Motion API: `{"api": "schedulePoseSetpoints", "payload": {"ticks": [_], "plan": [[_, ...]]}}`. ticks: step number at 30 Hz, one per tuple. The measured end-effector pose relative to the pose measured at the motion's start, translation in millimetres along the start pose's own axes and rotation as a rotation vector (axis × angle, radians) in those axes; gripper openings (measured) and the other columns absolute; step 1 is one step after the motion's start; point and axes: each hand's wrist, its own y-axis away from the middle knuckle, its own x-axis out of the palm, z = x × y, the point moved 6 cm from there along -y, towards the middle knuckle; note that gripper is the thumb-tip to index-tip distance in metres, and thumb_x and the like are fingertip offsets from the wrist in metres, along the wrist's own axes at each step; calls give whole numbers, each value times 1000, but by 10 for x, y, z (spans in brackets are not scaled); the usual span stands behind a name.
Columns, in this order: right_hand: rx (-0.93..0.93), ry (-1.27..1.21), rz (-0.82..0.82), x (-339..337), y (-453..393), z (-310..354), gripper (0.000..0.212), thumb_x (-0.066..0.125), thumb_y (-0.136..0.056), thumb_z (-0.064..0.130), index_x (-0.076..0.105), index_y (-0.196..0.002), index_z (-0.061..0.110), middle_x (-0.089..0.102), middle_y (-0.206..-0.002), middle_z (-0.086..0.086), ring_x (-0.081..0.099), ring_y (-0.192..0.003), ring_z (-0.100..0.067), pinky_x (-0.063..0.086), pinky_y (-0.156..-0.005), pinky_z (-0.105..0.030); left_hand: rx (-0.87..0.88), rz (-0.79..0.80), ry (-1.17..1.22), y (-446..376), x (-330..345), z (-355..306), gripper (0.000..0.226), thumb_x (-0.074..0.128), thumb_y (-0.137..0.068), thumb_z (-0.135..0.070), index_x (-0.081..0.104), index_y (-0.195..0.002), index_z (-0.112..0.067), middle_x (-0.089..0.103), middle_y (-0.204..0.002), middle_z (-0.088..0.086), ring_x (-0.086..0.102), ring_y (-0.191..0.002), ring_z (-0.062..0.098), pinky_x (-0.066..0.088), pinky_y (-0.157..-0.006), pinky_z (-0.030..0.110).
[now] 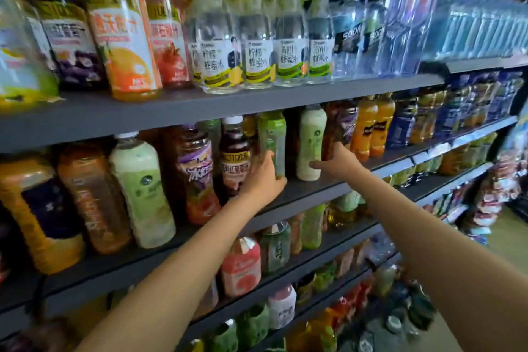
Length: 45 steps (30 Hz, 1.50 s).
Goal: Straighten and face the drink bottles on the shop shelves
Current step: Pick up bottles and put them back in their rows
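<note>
Facing of the second shelf [314, 190] from the top, at its middle section. The left hand [264, 176] is gripping the lower body of a green bottle [273, 140], fingers curled round its base, while the bottle is standing at the front edge of the shelf, just beside a dark grape-juice bottle [235, 154] on its left. The right hand [338, 161] is holding a pale milky-green bottle [311, 141], thumb lying across its lower front and the remaining fingers passing behind it, out of view; this bottle too is standing upright near the front lip, with a dark gap separating it from the green one. The step in hand appears to be the paired alignment of these two bottles: drawing them forward and turning them label-out. The next move is probably calling for a small twist of each bottle about its own axis until the label is pointing squarely at the aisle, followed by closing the gap between them so that the row is reading as continuous. Care is likely being required with neighbouring bottles, which are standing close enough to be nudged. Motion blur is obscuring fine label detail.
</note>
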Motion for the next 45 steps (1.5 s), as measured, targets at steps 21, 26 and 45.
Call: {"api": "schedulePoseSetpoints", "payload": {"ticks": [21, 26, 45], "plan": [[-514, -122, 394, 333, -1058, -286, 57, 78, -71, 37, 50, -112, 9, 68, -93, -6, 59, -49, -11, 46, -40, -20, -281, -798, 115, -495, 526, -457, 26, 59, -86, -11, 49, -108, 0, 47, -109, 12, 51, -98, 26, 41, -87, 29], [-577, -185, 449, 410, -894, -317, 49, 71, -78, 26, 43, -113, 8, 65, -84, -8, 59, -44, -11, 46, -38, -22, -341, -589, 223, -661, 744, -588, 53, 62, -85, -40, 44, -120, -4, 52, -115, 9, 47, -113, 26, 43, -94, 38], [-655, -421, 455, 328, -738, 3, 59, 76, -76, 32, 47, -123, 13, 56, -103, 4, 51, -89, -7, 40, -60, -9, -342, -428, 163, -220, 455, -265, 33, 52, -94, -31, 52, -120, -10, 58, -117, 4, 55, -107, 17, 44, -92, 29]]}}
